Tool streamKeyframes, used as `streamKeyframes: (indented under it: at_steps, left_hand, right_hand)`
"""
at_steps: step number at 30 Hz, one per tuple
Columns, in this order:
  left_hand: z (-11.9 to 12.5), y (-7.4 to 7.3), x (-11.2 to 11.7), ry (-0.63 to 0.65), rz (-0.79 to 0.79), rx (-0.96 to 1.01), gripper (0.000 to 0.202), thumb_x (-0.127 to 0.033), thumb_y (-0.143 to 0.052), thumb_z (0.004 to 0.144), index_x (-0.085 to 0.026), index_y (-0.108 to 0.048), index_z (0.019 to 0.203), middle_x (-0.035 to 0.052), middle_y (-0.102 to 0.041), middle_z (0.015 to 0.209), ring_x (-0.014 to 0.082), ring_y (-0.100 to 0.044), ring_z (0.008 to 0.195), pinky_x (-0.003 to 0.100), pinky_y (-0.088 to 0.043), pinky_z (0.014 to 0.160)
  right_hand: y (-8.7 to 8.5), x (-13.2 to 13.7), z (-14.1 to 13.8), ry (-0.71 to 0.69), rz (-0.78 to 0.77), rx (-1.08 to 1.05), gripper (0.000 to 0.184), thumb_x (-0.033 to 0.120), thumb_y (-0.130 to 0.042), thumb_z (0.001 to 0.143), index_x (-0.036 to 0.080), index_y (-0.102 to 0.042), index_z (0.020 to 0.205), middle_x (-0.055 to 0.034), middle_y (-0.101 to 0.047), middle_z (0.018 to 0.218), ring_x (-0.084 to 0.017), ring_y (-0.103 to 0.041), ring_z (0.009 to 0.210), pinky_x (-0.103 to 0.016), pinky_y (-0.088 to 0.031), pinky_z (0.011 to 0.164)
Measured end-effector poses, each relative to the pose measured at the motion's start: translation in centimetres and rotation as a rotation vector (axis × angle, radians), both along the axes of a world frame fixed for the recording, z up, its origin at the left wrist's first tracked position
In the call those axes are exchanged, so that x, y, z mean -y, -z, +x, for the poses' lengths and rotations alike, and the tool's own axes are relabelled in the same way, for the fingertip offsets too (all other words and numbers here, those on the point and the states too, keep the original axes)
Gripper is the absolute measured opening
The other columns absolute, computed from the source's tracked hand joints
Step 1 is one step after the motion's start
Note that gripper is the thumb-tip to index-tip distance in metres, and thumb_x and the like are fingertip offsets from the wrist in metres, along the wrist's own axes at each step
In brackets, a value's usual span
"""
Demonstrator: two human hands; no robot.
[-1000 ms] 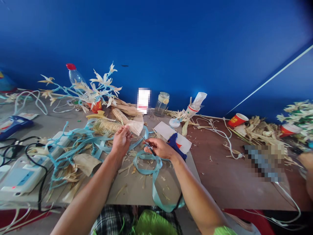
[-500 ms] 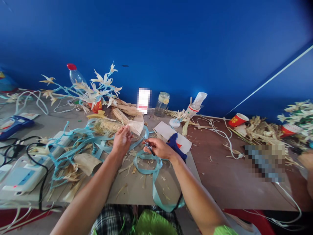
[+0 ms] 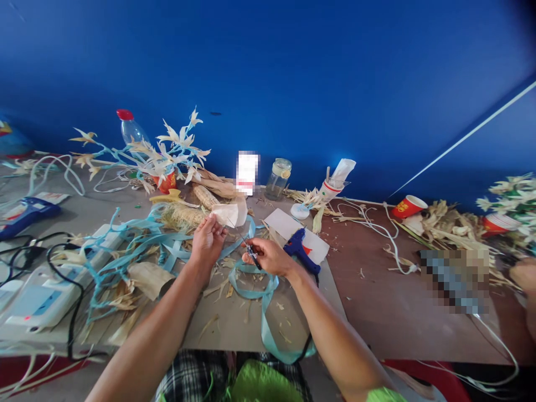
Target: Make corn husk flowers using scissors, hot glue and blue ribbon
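My left hand (image 3: 208,240) pinches a pale, flat piece of corn husk (image 3: 225,215) by its lower edge. In my right hand (image 3: 270,255) is a small pair of scissors (image 3: 253,254) with dark handles, its thin blades pointing up and left at the husk. I cannot tell whether the blades touch it. Behind the husk lie a dried corn cob (image 3: 205,197) and more husk. Light blue ribbon (image 3: 268,312) loops across the table below my right hand. A blue glue gun (image 3: 299,248) rests on a white card (image 3: 278,220) to the right.
At the left stand husk flowers on blue stems in a red cup (image 3: 166,182), a power strip (image 3: 46,296) and tangled blue ribbon stems (image 3: 100,262). A glass jar (image 3: 278,178) is at the back. Another person's hand (image 3: 523,273) shows at the right edge, beyond loose husks (image 3: 456,223).
The husk piece in my left hand has turned from hanging down to the right to a flatter, raised position. My right hand has shifted slightly left with the scissors.
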State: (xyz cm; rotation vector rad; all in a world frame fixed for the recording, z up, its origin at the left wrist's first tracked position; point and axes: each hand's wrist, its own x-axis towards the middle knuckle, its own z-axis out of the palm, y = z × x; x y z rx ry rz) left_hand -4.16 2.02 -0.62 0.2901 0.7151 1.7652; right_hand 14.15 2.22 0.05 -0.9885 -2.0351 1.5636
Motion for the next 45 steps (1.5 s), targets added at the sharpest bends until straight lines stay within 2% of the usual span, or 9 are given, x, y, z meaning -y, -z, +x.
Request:
streamKeyframes:
  at_steps: [6, 18, 32, 45]
  left_hand:
    - [0.22, -0.35, 0.18, 0.008, 0.0, -0.002, 0.039, -0.019, -0.075, 0.066, -0.018, -0.036, 0.061, -0.0107, -0.032, 0.047, 0.0027, -0.032, 0.041, 0.02, -0.039, 0.054]
    - [0.47, 0.04, 0.19, 0.013, -0.021, -0.042, 0.039, -0.023, -0.075, 0.066, -0.018, -0.037, 0.06, -0.0102, -0.033, 0.046, 0.0035, -0.033, 0.041, 0.021, -0.038, 0.053]
    - [0.82, -0.7, 0.43, -0.016, -0.039, -0.069, 0.038, -0.023, -0.076, 0.063, -0.018, -0.038, 0.059, -0.01, -0.035, 0.044, 0.0039, -0.034, 0.041, 0.02, -0.037, 0.051]
    - [0.62, -0.28, 0.24, -0.03, -0.039, -0.092, 0.036, -0.023, -0.076, 0.063, -0.018, -0.041, 0.06, -0.0098, -0.036, 0.044, 0.0042, -0.034, 0.042, 0.021, -0.038, 0.052]
  right_hand:
    - [0.19, 0.32, -0.4, 0.026, 0.041, -0.011, 0.042, 0.044, -0.068, 0.072, 0.014, -0.062, 0.101, -0.0016, -0.063, 0.074, -0.013, -0.056, 0.068, -0.024, -0.044, 0.063]
    - [0.51, 0.44, -0.75, 0.061, 0.049, -0.028, 0.043, 0.045, -0.068, 0.071, 0.015, -0.061, 0.101, -0.0003, -0.062, 0.071, -0.014, -0.056, 0.067, -0.024, -0.044, 0.063]
    - [0.52, 0.3, -0.72, 0.078, -0.014, -0.077, 0.046, 0.046, -0.07, 0.069, 0.014, -0.061, 0.101, -0.001, -0.062, 0.071, -0.013, -0.056, 0.069, -0.024, -0.045, 0.065]
    - [0.74, 0.25, -0.68, 0.072, -0.068, -0.088, 0.047, 0.044, -0.068, 0.072, 0.015, -0.06, 0.108, -0.0038, -0.068, 0.08, -0.014, -0.061, 0.072, -0.025, -0.046, 0.066]
